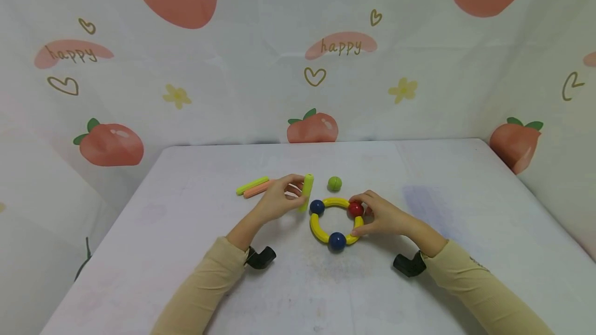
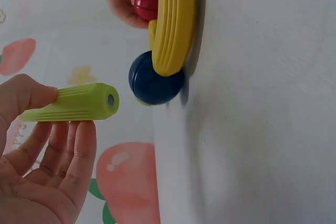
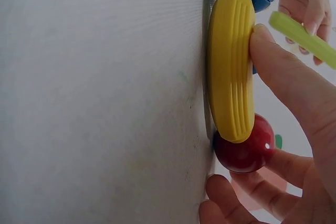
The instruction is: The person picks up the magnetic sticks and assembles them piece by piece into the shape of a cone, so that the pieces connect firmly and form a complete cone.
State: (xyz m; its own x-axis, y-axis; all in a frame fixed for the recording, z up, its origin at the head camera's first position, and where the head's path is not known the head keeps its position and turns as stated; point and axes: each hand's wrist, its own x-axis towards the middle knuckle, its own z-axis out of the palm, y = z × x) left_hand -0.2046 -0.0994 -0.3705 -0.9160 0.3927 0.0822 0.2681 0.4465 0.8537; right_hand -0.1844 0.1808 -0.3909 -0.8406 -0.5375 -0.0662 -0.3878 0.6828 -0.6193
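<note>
Ring: we see a ring (image 1: 336,224) of yellow curved pieces (image 1: 336,202) joined by balls lying flat on the surface (image 1: 419,283), near its middle; two blue balls (image 1: 337,241) sit at its left and front, a red ball (image 1: 356,209) at its right
Right hand: our right hand (image 1: 379,217) rests at the ring's right side; its fingers curl round the red ball while the thumb presses the yellow piece beside it, as the right wrist view shows
Left hand: our left hand (image 1: 279,199) pinches a light green stick (image 1: 307,192) between thumb and fingertips, the other fingers loosely extended; the stick stands just left of the ring, its lower end near the left blue ball; we cannot tell whether they touch
Nearby: a green ball (image 1: 334,183) lies just behind the ring, apart from it; a yellow-green stick (image 1: 252,185) and an orange stick (image 1: 258,189) lie side by side behind the left hand
Backdrop: a cloth printed with peaches hangs behind the surface
</note>
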